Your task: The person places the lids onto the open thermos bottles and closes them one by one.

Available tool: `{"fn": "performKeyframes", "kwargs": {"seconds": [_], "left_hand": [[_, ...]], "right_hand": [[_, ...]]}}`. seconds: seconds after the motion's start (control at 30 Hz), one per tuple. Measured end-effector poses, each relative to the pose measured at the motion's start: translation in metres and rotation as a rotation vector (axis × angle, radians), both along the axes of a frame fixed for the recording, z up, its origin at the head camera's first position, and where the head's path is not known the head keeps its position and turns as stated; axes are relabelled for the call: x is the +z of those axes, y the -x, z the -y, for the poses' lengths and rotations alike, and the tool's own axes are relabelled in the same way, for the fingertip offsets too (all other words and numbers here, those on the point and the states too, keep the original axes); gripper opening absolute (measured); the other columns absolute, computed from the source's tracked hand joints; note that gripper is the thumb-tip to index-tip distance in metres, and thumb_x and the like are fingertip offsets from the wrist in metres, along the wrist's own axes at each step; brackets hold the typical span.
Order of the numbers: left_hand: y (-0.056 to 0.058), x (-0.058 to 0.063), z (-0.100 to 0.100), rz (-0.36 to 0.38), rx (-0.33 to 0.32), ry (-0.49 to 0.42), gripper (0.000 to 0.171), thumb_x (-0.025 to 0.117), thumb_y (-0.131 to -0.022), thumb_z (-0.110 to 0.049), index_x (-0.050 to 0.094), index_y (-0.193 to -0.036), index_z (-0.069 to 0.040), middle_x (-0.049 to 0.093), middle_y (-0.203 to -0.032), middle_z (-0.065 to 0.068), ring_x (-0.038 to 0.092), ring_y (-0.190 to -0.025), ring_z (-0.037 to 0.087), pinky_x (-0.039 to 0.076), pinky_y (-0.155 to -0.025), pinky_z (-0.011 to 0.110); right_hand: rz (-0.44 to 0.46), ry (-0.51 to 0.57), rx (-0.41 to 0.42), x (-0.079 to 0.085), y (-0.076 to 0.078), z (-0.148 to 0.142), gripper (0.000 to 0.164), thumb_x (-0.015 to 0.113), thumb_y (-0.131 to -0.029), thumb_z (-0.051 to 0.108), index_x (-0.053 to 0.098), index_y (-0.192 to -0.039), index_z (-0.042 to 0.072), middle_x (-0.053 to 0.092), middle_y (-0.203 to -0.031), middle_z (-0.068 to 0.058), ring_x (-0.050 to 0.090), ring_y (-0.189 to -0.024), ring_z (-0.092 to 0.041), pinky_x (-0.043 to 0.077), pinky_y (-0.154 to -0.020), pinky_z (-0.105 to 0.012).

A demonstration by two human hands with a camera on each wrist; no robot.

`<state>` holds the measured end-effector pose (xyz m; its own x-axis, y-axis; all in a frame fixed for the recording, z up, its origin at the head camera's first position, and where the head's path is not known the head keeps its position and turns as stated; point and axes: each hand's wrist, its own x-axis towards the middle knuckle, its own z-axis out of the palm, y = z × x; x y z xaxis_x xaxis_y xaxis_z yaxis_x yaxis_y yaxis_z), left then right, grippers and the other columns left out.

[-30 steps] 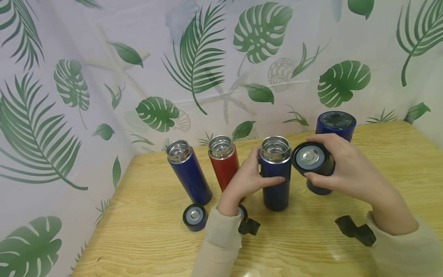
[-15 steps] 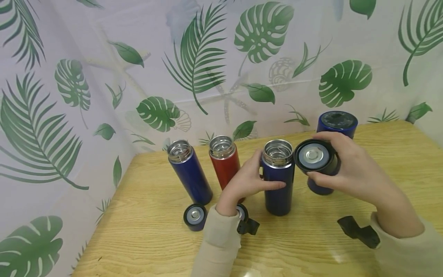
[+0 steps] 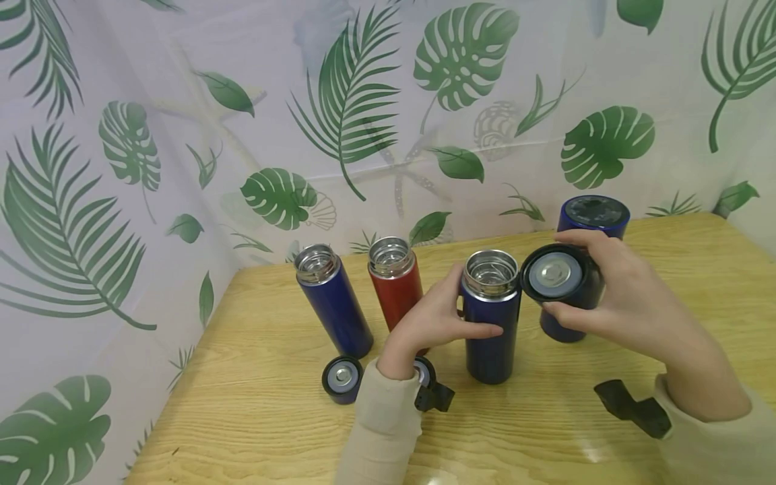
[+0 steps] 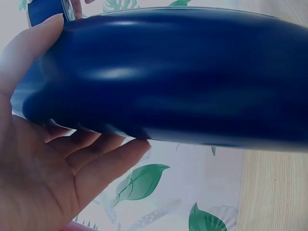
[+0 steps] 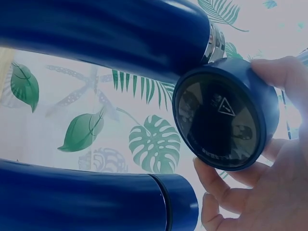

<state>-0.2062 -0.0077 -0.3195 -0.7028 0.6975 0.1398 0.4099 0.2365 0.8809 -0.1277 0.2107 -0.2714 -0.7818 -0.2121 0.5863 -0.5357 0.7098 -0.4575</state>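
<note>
My left hand grips an uncapped dark blue thermos flask, thumb across its front and fingers behind. The flask is upright, its bare steel mouth facing up; in the left wrist view its blue body fills most of the picture. Beside the mouth, my right hand pinches a blue lid between thumb and fingers. The lid's grey underside with a metal disc faces the head camera. Its dark, glossy top shows in the right wrist view, bearing a small triangle mark.
An open blue flask and an open red flask stand to the left. One lid lies upturned before them; another is half hidden by my left wrist. A capped blue flask stands behind my right hand on the wooden table.
The held flask has shifted slightly right and nearer to me with my left hand. My right hand and its lid have drifted a little right. The other flasks stay put.
</note>
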Motion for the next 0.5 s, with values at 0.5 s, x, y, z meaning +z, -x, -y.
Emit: {"fn": "performKeyframes", "kwargs": {"seconds": [0.5], "left_hand": [[-0.0003,0.0007,0.0003,0.026,-0.023,-0.022,0.08,0.076,-0.069,-0.013,0.026,-0.132,-0.014,0.045,-0.122,0.0,0.044,-0.109,0.008,0.041,-0.085,0.026]], "right_hand": [[0.003,0.069,0.029,0.0048,0.0031,0.0082,0.079,0.08,-0.055,-0.003,0.04,-0.123,0.001,0.051,-0.104,-0.016,0.054,-0.08,-0.022,0.041,-0.064,-0.008]]}}
